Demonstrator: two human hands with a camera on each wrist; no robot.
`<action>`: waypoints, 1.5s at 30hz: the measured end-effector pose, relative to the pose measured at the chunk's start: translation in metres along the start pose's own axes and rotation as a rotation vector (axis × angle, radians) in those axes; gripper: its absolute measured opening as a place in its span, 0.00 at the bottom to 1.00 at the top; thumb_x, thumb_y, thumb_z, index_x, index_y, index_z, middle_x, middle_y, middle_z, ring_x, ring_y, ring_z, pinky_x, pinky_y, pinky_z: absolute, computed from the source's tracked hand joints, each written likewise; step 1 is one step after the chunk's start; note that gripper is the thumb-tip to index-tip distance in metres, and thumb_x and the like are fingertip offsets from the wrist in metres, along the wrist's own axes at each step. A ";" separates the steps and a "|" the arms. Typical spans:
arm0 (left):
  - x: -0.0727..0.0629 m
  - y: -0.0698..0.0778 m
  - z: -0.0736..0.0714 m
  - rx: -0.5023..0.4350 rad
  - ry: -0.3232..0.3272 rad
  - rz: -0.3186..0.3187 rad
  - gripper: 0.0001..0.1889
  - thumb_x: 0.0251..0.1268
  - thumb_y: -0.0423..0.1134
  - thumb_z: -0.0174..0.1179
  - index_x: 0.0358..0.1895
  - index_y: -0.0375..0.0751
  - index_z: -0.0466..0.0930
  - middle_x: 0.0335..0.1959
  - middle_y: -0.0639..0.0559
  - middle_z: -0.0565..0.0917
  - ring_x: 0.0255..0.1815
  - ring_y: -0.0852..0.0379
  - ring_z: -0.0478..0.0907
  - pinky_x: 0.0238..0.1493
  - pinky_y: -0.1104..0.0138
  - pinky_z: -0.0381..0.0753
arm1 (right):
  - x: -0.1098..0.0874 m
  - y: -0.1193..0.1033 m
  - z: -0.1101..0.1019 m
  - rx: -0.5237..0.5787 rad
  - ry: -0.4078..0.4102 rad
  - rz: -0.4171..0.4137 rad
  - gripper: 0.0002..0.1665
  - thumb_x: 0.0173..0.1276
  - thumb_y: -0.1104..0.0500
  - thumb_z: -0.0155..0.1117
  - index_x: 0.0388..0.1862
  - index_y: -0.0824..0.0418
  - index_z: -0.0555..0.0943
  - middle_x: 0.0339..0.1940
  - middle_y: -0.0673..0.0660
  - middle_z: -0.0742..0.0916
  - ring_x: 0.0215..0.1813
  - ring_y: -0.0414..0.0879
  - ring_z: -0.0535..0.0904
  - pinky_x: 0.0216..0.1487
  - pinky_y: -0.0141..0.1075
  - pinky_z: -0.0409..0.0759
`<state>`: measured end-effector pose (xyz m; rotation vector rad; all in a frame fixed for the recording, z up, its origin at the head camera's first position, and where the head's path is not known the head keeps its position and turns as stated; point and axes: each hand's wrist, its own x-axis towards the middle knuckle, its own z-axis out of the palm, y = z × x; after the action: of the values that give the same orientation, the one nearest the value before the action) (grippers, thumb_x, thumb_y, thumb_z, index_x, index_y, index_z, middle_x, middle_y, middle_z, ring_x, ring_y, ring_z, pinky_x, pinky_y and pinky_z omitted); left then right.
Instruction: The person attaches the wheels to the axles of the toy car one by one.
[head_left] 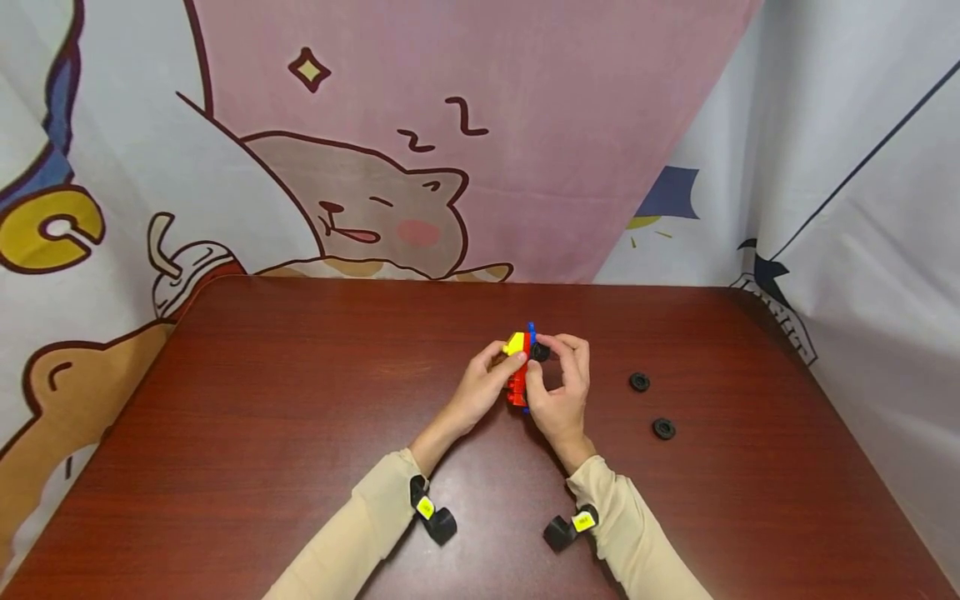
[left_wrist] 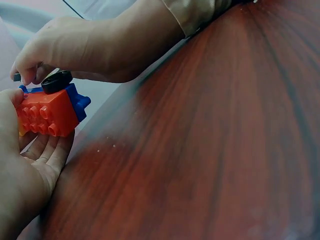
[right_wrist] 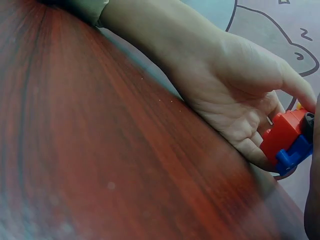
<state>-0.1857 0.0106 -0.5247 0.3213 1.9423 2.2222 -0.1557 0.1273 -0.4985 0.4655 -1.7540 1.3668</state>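
A toy car of building bricks (head_left: pixel 518 390), red and yellow with a blue base, is held above the table in my left hand (head_left: pixel 477 387), thumb on one face and fingers around the other. My right hand (head_left: pixel 562 398) pinches a black wheel (head_left: pixel 541 352) against the car's base side, near its yellow end. In the left wrist view, another black wheel (left_wrist: pixel 57 81) sits at the red end, beside the blue base (left_wrist: pixel 79 102). The right wrist view shows the red brick (right_wrist: pixel 283 134) resting in the left hand's fingers; the right hand's fingertips are out of that view.
Two loose black wheels (head_left: pixel 639 382) lie on the brown table (head_left: pixel 300 400), right of the hands. Behind the table hangs a printed cloth (head_left: pixel 555 150). Each wrist wears a black camera strap.
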 end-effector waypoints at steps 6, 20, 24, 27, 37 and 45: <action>-0.001 -0.001 -0.001 0.004 0.004 0.002 0.12 0.74 0.39 0.56 0.50 0.32 0.77 0.36 0.55 0.80 0.36 0.64 0.78 0.39 0.73 0.78 | -0.001 0.000 0.001 -0.007 -0.013 0.019 0.22 0.50 0.82 0.60 0.48 0.81 0.79 0.42 0.80 0.73 0.44 0.67 0.69 0.47 0.39 0.72; -0.001 0.001 -0.002 -0.053 -0.034 -0.003 0.14 0.75 0.38 0.52 0.51 0.28 0.74 0.36 0.55 0.81 0.35 0.65 0.79 0.39 0.71 0.82 | -0.001 0.001 0.002 -0.039 -0.009 0.000 0.22 0.51 0.82 0.63 0.48 0.81 0.79 0.41 0.78 0.74 0.43 0.67 0.70 0.52 0.25 0.69; -0.002 0.002 -0.003 -0.087 -0.055 -0.010 0.15 0.75 0.39 0.51 0.51 0.28 0.72 0.36 0.56 0.81 0.35 0.65 0.79 0.39 0.71 0.81 | -0.001 0.001 0.002 -0.038 -0.019 -0.010 0.22 0.51 0.82 0.64 0.48 0.81 0.79 0.40 0.78 0.74 0.41 0.67 0.70 0.52 0.25 0.69; -0.003 0.004 -0.003 -0.064 -0.040 -0.018 0.14 0.75 0.39 0.52 0.53 0.31 0.71 0.34 0.57 0.79 0.33 0.64 0.77 0.37 0.72 0.78 | 0.000 0.002 0.002 -0.030 -0.035 -0.020 0.22 0.50 0.82 0.65 0.48 0.81 0.79 0.40 0.78 0.75 0.41 0.66 0.71 0.52 0.24 0.69; -0.002 0.004 -0.001 -0.041 0.031 -0.039 0.08 0.74 0.41 0.55 0.44 0.44 0.65 0.28 0.57 0.72 0.30 0.62 0.69 0.32 0.73 0.69 | 0.000 0.001 0.001 -0.011 -0.117 -0.032 0.20 0.51 0.79 0.67 0.46 0.80 0.80 0.38 0.76 0.77 0.40 0.64 0.73 0.46 0.39 0.73; -0.001 0.002 0.000 -0.087 0.028 -0.018 0.08 0.74 0.39 0.54 0.44 0.41 0.65 0.35 0.56 0.76 0.34 0.64 0.74 0.36 0.74 0.73 | -0.002 -0.001 -0.001 -0.005 -0.106 0.099 0.11 0.62 0.78 0.62 0.44 0.78 0.81 0.37 0.71 0.80 0.40 0.45 0.76 0.44 0.25 0.75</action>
<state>-0.1842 0.0103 -0.5223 0.2613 1.8473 2.3036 -0.1536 0.1271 -0.4992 0.4607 -1.8881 1.4291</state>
